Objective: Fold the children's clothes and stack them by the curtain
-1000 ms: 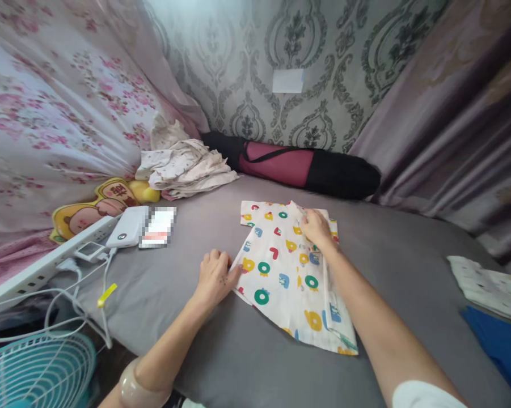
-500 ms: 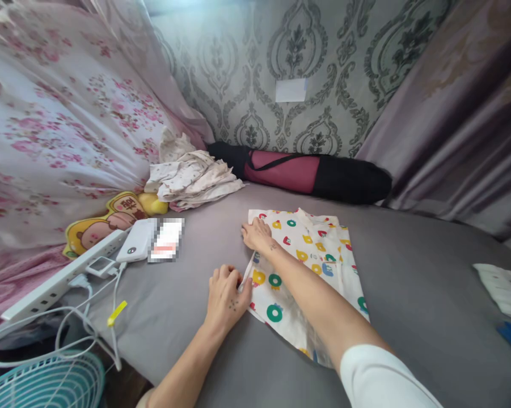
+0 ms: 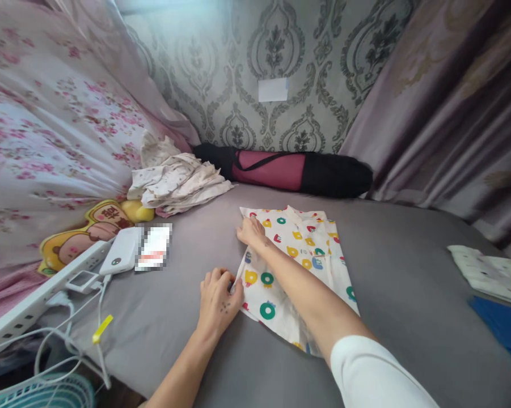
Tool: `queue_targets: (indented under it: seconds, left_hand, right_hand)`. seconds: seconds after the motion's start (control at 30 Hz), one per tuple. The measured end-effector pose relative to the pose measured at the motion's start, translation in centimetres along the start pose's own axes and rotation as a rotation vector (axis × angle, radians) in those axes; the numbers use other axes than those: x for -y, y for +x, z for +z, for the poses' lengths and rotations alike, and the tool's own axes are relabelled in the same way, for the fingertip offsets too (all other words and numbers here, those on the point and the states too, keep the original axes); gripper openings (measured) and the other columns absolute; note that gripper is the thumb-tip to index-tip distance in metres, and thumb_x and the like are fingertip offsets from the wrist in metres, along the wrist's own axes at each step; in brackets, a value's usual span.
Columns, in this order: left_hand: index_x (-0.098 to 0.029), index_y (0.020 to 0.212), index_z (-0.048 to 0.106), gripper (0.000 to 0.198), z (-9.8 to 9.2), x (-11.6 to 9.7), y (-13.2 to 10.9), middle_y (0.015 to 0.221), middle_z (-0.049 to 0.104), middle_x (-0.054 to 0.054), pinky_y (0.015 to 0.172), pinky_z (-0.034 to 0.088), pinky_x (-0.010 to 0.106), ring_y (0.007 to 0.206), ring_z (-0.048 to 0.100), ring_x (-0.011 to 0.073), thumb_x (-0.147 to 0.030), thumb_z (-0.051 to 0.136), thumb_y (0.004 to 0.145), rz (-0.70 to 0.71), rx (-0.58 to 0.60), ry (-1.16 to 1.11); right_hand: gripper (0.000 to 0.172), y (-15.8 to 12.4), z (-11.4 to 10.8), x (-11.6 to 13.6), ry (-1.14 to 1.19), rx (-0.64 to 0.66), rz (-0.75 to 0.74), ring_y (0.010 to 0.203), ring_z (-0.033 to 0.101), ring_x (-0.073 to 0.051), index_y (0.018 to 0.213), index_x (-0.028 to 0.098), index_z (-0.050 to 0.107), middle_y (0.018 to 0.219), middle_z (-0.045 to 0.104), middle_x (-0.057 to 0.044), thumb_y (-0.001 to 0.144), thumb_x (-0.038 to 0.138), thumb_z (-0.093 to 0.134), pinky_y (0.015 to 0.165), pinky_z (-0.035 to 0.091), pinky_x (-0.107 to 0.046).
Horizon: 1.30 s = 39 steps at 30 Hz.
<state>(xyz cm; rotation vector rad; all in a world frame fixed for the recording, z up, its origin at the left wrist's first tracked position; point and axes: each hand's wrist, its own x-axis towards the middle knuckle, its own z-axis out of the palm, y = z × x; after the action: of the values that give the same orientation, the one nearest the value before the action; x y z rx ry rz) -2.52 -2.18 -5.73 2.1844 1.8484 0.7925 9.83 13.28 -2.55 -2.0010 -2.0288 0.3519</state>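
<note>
A white garment (image 3: 291, 283) printed with yellow, green, red and blue figures lies folded on the grey bed sheet, in the middle of the head view. At its left edge, my left hand (image 3: 221, 297) has the cloth between thumb and curled fingers. Farther up that side, my right hand (image 3: 252, 233) reaches across the garment, its fingers closed on the edge near the upper left corner. My right forearm hides part of the print. Whether the garment is a shirt or something else, I cannot tell.
Left of the garment lie a white power bank (image 3: 121, 249), a power strip (image 3: 46, 294) with cables and a yellow plush cushion (image 3: 72, 243). Crumpled cloth (image 3: 174, 178) and a long black and maroon bag (image 3: 276, 170) lie behind. Folded white cloth (image 3: 489, 275) and blue cloth (image 3: 499, 328) lie right.
The camera view has turned slightly right, so the scene sits farther left and more of the blue cloth shows. Both hands keep nearly the same places on the garment's left edge.
</note>
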Motion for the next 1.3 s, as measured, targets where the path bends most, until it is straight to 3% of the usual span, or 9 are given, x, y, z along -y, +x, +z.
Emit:
queue_targets:
  seconds: [0.07, 0.23, 0.37, 0.57, 0.63, 0.83, 1.0, 1.13, 1.3]
  left_hand:
    - [-0.021, 0.076, 0.060, 0.017, -0.1, -0.1, 0.0, 0.090, 0.063, 0.005, 0.076, 0.037, 0.035, 0.086, 0.054, 0.0219, -0.029, 0.051, 0.086, 0.003, 0.021, -0.004]
    - [-0.021, 0.077, 0.059, 0.017, -0.2, -0.4, 0.0, 0.081, 0.062, 0.003, 0.074, 0.035, 0.035, 0.081, 0.055, 0.0210, -0.028, 0.048, 0.087, 0.043, 0.037, -0.006]
    - [-0.021, 0.082, 0.058, 0.017, -0.2, -0.6, -0.2, 0.076, 0.062, 0.002, 0.073, 0.036, 0.034, 0.075, 0.056, 0.0189, -0.030, 0.046, 0.090, 0.116, 0.019, -0.089]
    - [-0.021, 0.092, 0.057, 0.014, -0.2, -2.2, -0.6, 0.079, 0.061, 0.003, 0.070, 0.040, 0.032, 0.073, 0.054, 0.0183, -0.025, 0.043, 0.093, 0.316, 0.008, -0.178]
    - [-0.021, 0.098, 0.057, 0.014, 0.0, -2.6, -0.6, 0.084, 0.062, 0.004, 0.072, 0.042, 0.033, 0.076, 0.054, 0.0192, -0.020, 0.045, 0.091, 0.395, 0.035, -0.174]
    - [-0.020, 0.108, 0.057, 0.039, 0.5, -2.9, -0.9, 0.101, 0.063, 0.008, 0.078, 0.047, 0.036, 0.088, 0.055, 0.0222, -0.004, 0.048, 0.073, 0.540, 0.152, -0.147]
    - [-0.019, 0.110, 0.059, 0.036, 0.5, -3.2, -1.1, 0.104, 0.063, 0.009, 0.078, 0.048, 0.038, 0.091, 0.056, 0.0231, -0.006, 0.048, 0.079, 0.591, 0.194, -0.138]
    - [-0.020, 0.113, 0.060, 0.032, 0.7, -3.2, -1.3, 0.106, 0.063, 0.010, 0.077, 0.048, 0.038, 0.091, 0.057, 0.0225, -0.010, 0.046, 0.086, 0.620, 0.198, -0.141]
    - [-0.020, 0.112, 0.061, 0.029, 0.8, -3.3, -1.5, 0.104, 0.065, 0.010, 0.076, 0.048, 0.036, 0.090, 0.058, 0.0211, -0.014, 0.043, 0.091, 0.637, 0.172, -0.151]
  right_hand:
    - [0.033, 0.2, -0.5, -1.5, 0.182, -0.078, 0.064, 0.107, 0.060, -0.026, 0.108, 0.014, 0.069, 0.112, 0.067, -0.015, 0.086, 0.037, 0.059, 0.092, 0.045, -0.033]
    - [0.018, 0.1, -1.3, -5.4, 0.625, -0.270, 0.205, 0.091, 0.066, -0.020, 0.088, 0.019, 0.072, 0.087, 0.072, -0.004, 0.071, 0.016, 0.064, 0.088, 0.047, -0.029]
    - [0.022, -1.1, -2.0, -8.1, 0.743, -0.326, 0.239, 0.081, 0.066, -0.017, 0.091, 0.018, 0.071, 0.085, 0.072, -0.002, 0.070, 0.019, 0.064, 0.079, 0.052, -0.027]
    - [0.022, -3.4, -3.6, -11.5, 1.141, -0.374, 0.324, 0.074, 0.066, -0.015, 0.089, 0.015, 0.066, 0.079, 0.069, -0.001, 0.068, 0.018, 0.067, 0.065, 0.054, -0.024]
    - [0.021, -4.1, -4.1, -12.5, 1.195, -0.377, 0.365, 0.073, 0.066, -0.014, 0.086, 0.016, 0.065, 0.077, 0.067, 0.000, 0.066, 0.017, 0.070, 0.064, 0.054, -0.023]
    - [0.021, -6.0, -4.5, -14.7, 1.238, -0.359, 0.451, 0.066, 0.065, -0.013, 0.088, 0.017, 0.065, 0.069, 0.064, 0.002, 0.069, 0.010, 0.064, 0.062, 0.054, -0.022]
    - [0.023, -6.4, -4.2, -15.7, 1.192, -0.363, 0.528, 0.050, 0.058, -0.010, 0.091, 0.016, 0.065, 0.062, 0.060, 0.004, 0.070, 0.008, 0.061, 0.052, 0.051, -0.021]
    - [0.018, -6.2, -4.0, -15.6, 1.188, -0.368, 0.557, 0.050, 0.057, -0.011, 0.093, 0.018, 0.061, 0.057, 0.057, 0.005, 0.076, 0.024, 0.063, 0.047, 0.048, -0.019]
    - [0.045, -5.5, -4.1, -14.9, 1.088, -0.377, 0.593, 0.054, 0.060, -0.013, 0.112, 0.021, 0.055, 0.070, 0.063, 0.002, 0.074, 0.040, 0.068, 0.043, 0.042, -0.019]
